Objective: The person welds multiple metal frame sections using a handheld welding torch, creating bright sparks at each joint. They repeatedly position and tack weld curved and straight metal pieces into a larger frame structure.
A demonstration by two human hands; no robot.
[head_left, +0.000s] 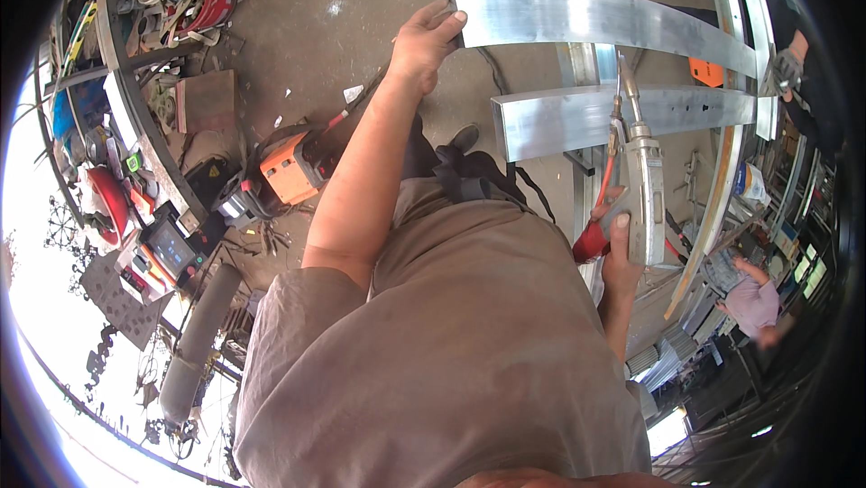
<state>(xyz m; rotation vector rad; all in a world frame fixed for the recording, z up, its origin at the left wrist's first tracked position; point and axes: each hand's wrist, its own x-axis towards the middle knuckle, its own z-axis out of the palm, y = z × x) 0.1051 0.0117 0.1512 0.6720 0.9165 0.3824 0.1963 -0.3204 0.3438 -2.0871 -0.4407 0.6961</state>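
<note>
My left hand [426,44] grips the left end of a shiny rectangular metal tube [586,17], its thumb on the tube's face and its other fingers partly hidden. In my right hand [621,249] is a silver welding gun [645,181], with a red hose [605,177] running beside it. The gun's narrow nozzle points away from me, crossing in front of a second metal tube [550,123] that lies nearer to me than the first. From this view I cannot tell whether its tip touches the first tube. Both tubes reach right to long metal rails [765,46].
A co-worker's gloved hand [787,69] is by the rails at the right. Another person in a pink top [753,303] is farther off. On the left are an orange-and-black machine [293,168], a cluttered rack [144,136] and a grey cylinder [200,344]. A white bucket [750,183] stands right.
</note>
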